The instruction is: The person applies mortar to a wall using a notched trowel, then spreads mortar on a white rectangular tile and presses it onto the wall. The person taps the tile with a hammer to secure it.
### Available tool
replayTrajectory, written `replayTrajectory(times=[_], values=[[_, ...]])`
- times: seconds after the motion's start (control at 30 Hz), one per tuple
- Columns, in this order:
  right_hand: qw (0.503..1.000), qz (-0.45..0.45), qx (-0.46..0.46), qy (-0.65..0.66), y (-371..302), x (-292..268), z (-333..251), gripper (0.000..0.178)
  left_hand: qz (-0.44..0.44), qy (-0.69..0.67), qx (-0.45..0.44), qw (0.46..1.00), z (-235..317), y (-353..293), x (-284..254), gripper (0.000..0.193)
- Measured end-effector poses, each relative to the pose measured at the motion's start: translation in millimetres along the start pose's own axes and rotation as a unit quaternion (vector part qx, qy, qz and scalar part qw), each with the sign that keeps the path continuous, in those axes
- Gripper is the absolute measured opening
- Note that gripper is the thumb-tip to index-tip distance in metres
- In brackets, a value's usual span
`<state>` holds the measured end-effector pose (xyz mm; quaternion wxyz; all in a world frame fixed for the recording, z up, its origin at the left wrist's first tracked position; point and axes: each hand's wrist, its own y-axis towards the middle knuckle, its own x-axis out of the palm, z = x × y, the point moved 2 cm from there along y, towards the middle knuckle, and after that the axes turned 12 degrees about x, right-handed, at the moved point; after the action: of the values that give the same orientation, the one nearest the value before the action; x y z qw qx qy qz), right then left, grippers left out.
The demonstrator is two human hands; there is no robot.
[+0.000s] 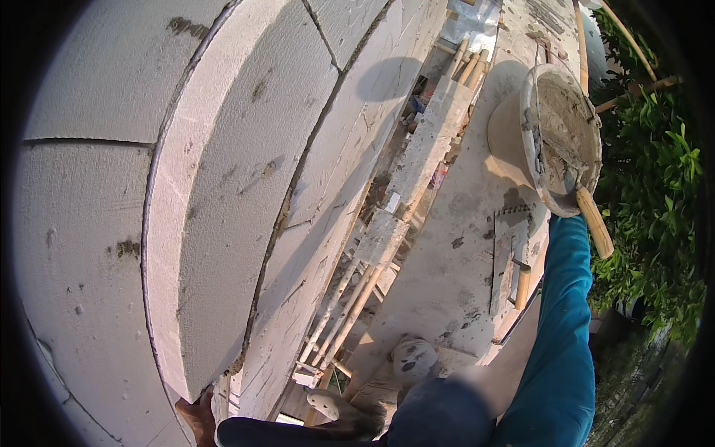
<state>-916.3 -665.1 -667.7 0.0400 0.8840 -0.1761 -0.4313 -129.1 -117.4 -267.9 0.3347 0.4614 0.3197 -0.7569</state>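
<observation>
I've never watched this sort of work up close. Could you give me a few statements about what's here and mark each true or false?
1. The bucket has a greyish, paste-like material in it. True.
2. The left hand is at the edge of the pale block wall. True.
3. The right hand shows clearly. False: it is out of sight; only the teal sleeve shows, running up to the bucket.
4. The flat toothed tool stands inside the bucket. False: it lies outside, below the bucket in the picture.
5. A wooden handle sticks out over the bucket's rim. True.
</observation>
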Motion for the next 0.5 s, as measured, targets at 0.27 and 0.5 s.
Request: replayTrajectory(times=[0.27, 0.5], values=[[0.998, 0.006, -0.049, -0.030, 16.8, -14.0, 25.6, 0.046, -0.013, -0.018, 0.032, 0.999, 16.7, -1.6, 1.3, 0.026], [0.988, 0.056, -0.138, -0.038, 79.1, -59.1, 42.4, 0.046, -0.005, -0.034, 0.043, 0.998, 16.3, -4.3, 3.3, 0.030]])
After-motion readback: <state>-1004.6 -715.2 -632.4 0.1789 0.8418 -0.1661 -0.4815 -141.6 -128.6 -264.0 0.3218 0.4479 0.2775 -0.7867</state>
